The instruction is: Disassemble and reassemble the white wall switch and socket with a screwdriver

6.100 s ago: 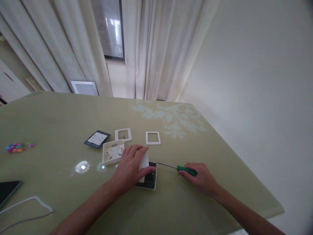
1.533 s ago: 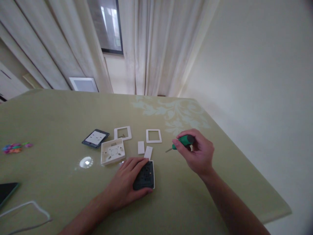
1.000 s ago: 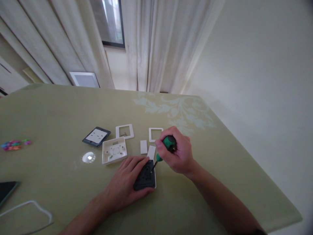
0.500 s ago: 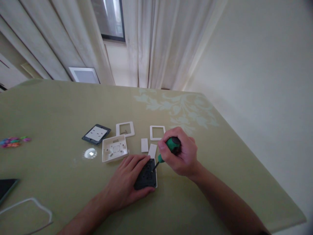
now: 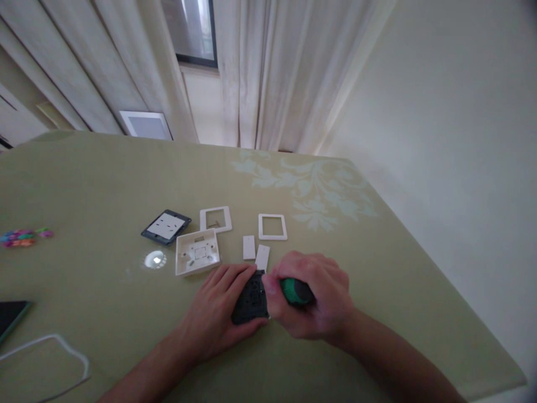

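Note:
A dark switch module [image 5: 250,299] lies face up on the green table [image 5: 104,184]. My left hand [image 5: 218,308] lies over its left side with fingers stretched flat, pinning it down. My right hand [image 5: 312,302] is closed round a green-handled screwdriver [image 5: 296,291], held low right beside the module; the shaft is hidden behind my fingers. Two small white rocker covers [image 5: 255,252] lie just beyond the module.
A white back box [image 5: 197,259], a dark plate with a white face [image 5: 166,227] and two white square frames [image 5: 215,219] [image 5: 272,226] lie further back. Coloured bits [image 5: 23,237], a dark device [image 5: 10,317] and a white cable [image 5: 46,358] sit at the left.
The white covers came off the module and lie on the table. My right hand brought the screwdriver from the right to the module and has now dropped lower against it.

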### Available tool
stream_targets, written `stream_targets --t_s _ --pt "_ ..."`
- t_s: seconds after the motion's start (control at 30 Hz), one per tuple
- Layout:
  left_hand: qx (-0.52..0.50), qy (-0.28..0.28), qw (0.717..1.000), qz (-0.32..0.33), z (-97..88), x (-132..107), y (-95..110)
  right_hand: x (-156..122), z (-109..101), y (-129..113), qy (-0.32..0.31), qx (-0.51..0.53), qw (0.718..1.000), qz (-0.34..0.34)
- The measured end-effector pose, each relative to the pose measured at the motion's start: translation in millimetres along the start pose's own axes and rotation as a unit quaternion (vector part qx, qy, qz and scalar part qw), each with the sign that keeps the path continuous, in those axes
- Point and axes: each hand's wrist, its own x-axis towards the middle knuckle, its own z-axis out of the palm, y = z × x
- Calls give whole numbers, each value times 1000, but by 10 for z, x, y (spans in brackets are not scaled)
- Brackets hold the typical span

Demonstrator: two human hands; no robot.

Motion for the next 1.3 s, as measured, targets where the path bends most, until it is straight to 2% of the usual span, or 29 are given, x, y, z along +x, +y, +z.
stream_targets --t_s 0.17,0.27,0.37,0.5,0.67,0.77,0.9,1.0,1.1,1.17,1.23,1.3 --pt "-1 -5 1000 -9 -1 4 11 94 -209 12 -65 -131 988 -51" --pt "4 6 1000 -8 16 -3 15 147 -336 -19 -96 -189 977 -24" --pt "10 15 1000 -15 34 -5 22 182 -409 -75 -149 -158 976 4" --pt "12 5 1000 -17 34 -2 25 227 -466 -99 -238 -94 967 8" --pt "19 8 1000 -19 33 -10 3 292 -546 -11 -292 -38 956 -19" --pt "16 10 1000 -14 41 -9 -13 288 -536 39 -283 -35 959 -11" --pt "14 9 1000 -8 44 -3 -22 247 -465 70 -203 -138 969 16" --pt "14 5 1000 -4 43 -2 -23 258 -461 62 -243 -69 968 15" --pt "19 1 1000 2 44 -7 -27 296 -511 26 -311 32 949 -28" --pt "21 2 1000 5 45 -8 -31 304 -539 1 -331 47 941 -44" --pt "21 4 1000 7 45 -5 -35 288 -540 -8 -306 4 951 -35" --pt "19 5 1000 8 44 1 -38 260 -519 4 -245 -82 966 -20"
